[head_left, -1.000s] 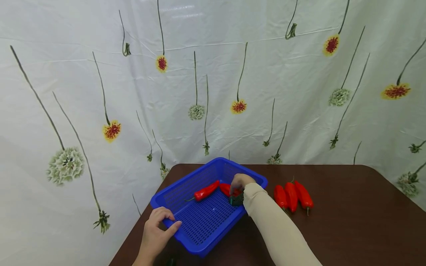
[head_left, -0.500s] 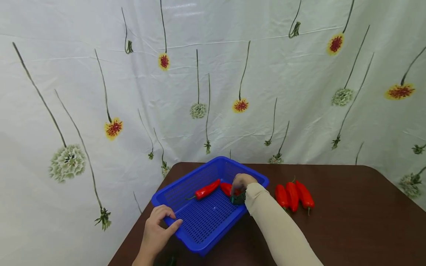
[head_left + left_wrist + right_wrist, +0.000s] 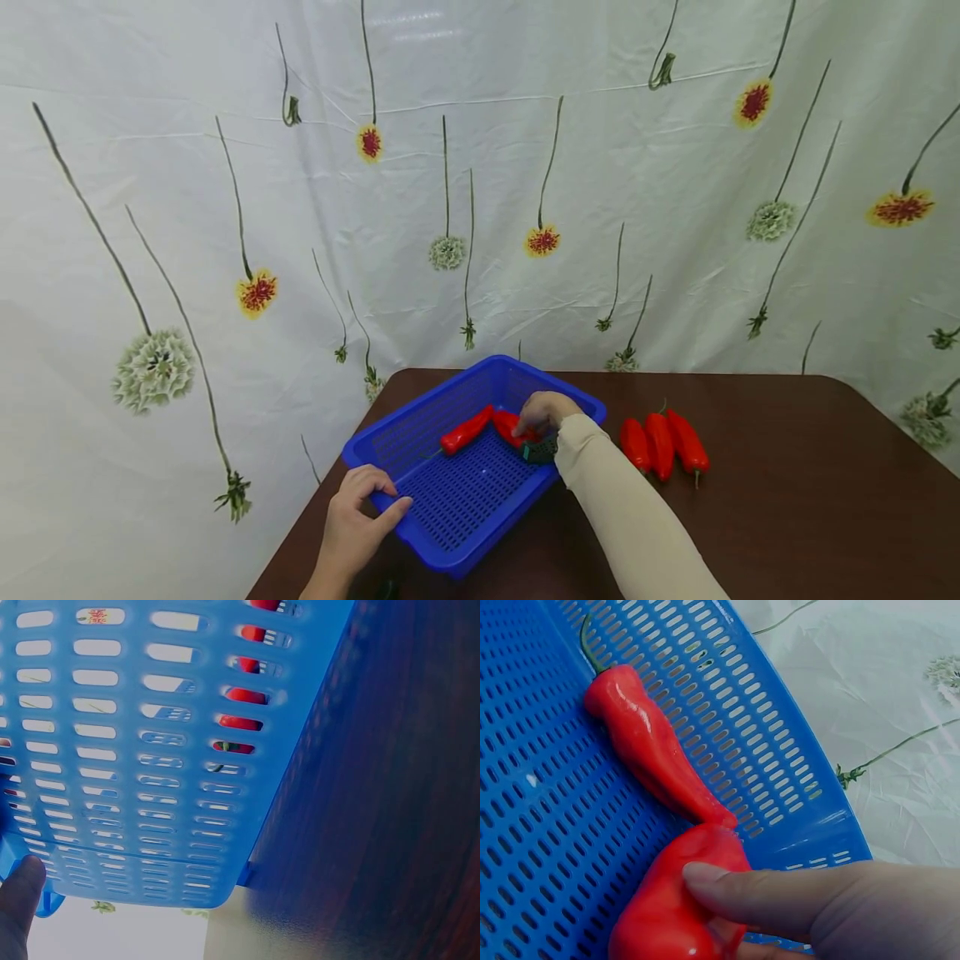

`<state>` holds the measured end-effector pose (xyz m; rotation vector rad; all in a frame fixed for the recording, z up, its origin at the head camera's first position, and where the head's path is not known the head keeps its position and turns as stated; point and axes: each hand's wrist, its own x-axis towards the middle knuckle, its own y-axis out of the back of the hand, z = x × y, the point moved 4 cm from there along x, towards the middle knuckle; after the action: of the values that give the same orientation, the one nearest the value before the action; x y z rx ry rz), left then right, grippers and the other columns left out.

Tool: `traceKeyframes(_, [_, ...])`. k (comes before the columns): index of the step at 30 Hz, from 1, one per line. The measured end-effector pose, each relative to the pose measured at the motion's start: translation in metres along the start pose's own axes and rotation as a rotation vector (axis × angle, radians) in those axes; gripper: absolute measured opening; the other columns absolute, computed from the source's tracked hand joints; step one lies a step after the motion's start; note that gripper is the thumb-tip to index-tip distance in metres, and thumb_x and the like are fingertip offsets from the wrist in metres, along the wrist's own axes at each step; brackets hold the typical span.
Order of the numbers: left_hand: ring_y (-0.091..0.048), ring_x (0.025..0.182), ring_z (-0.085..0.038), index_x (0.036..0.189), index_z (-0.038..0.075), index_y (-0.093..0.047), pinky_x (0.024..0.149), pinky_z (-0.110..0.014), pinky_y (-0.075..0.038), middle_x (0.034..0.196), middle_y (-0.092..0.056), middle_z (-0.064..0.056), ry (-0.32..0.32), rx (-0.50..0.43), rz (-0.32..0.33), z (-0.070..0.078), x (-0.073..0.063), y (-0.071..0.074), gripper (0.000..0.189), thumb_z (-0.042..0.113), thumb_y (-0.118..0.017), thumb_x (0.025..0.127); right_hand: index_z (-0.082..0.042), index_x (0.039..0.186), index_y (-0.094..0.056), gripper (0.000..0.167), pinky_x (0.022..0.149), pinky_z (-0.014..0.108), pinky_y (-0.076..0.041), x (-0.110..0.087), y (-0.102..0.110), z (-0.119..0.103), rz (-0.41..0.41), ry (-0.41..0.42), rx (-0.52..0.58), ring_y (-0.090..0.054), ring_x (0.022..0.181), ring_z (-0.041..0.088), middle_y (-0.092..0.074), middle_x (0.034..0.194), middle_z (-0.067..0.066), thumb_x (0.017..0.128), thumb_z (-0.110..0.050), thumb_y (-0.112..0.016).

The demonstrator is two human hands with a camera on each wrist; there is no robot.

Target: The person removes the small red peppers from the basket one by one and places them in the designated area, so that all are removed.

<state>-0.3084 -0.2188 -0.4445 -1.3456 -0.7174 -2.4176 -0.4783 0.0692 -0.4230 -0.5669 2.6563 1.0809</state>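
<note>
A blue plastic basket [image 3: 457, 546] with slotted walls stands at an angle on the table. My left hand [image 3: 354, 521] grips its near left corner rim; in the left wrist view one finger [image 3: 21, 896] shows against the slotted wall. Inside, toward the far right end, my right hand [image 3: 547, 410] holds a red pepper [image 3: 682, 907], thumb on top and another finger partly seen below. Another red pepper [image 3: 649, 739] with a green stem lies along the far wall, its tip against the held one. The sleeve hides part of the basket's right rim.
On the dark brown table [image 3: 795, 467], several red peppers [image 3: 660, 446] lie side by side right of the basket. A small dark object [image 3: 387, 589], unclear, sits at the bottom edge. Behind hangs a white flower-print cloth [image 3: 465, 208].
The right hand's fingers have shifted a little, and the pepper under them shows more and lies slightly farther left. The left hand stays on the rim.
</note>
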Motion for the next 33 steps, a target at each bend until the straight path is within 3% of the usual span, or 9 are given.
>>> traceKeyframes(4, [-0.053,0.092,-0.009,0.076,0.02,-0.061,0.088,-0.011,-0.036,0.082,-0.063,0.002,0.007,0.004,0.001,-0.001,0.0,0.0,0.039,-0.003,-0.089,0.06,0.004,0.13,-0.059,0.047,0.1,0.048,-0.051,0.001,0.0,0.0,-0.031,-0.008,0.092,-0.06,0.123,0.037,-0.06,0.133,0.02,0.088,-0.012,-0.074])
traceKeyframes(12, [-0.053,0.092,-0.009,0.076,0.02,-0.061,0.088,-0.01,-0.036,0.082,-0.063,0.002,0.002,0.004,0.005,-0.002,-0.001,0.0,0.041,-0.004,-0.089,0.059,0.001,0.113,-0.066,0.031,0.089,0.046,-0.057,-0.001,-0.002,-0.002,-0.041,-0.01,0.213,-0.063,0.114,0.035,-0.067,0.114,0.016,0.087,-0.012,-0.076])
traceKeyframes(21, [-0.053,0.092,-0.009,0.076,0.019,-0.062,0.088,-0.011,-0.036,0.081,-0.063,0.001,-0.01,-0.005,0.01,-0.001,-0.001,0.0,0.041,-0.006,-0.088,0.058,0.002,0.129,-0.059,0.045,0.095,0.052,-0.053,-0.007,-0.003,-0.01,-0.078,0.033,0.244,-0.057,0.127,0.039,-0.062,0.129,0.018,0.09,-0.015,-0.073])
traceKeyframes(27, [-0.052,0.092,-0.008,0.077,0.02,-0.061,0.087,-0.011,-0.036,0.083,-0.063,0.002,0.011,0.0,0.001,0.0,0.0,-0.001,0.041,-0.005,-0.089,0.06,0.002,0.132,-0.057,0.047,0.092,0.051,-0.056,-0.008,-0.003,-0.015,-0.082,0.072,0.267,-0.065,0.112,0.032,-0.064,0.123,0.017,0.091,-0.015,-0.072])
traceKeyframes(33, [-0.052,0.091,-0.007,0.076,0.021,-0.061,0.086,-0.011,-0.036,0.083,-0.063,0.002,0.018,0.002,0.002,0.001,-0.001,-0.001,0.041,-0.006,-0.089,0.06,0.001,0.126,-0.059,0.043,0.088,0.048,-0.058,-0.01,0.0,-0.023,-0.047,0.107,0.279,-0.065,0.105,0.029,-0.062,0.119,0.016,0.09,-0.018,-0.074])
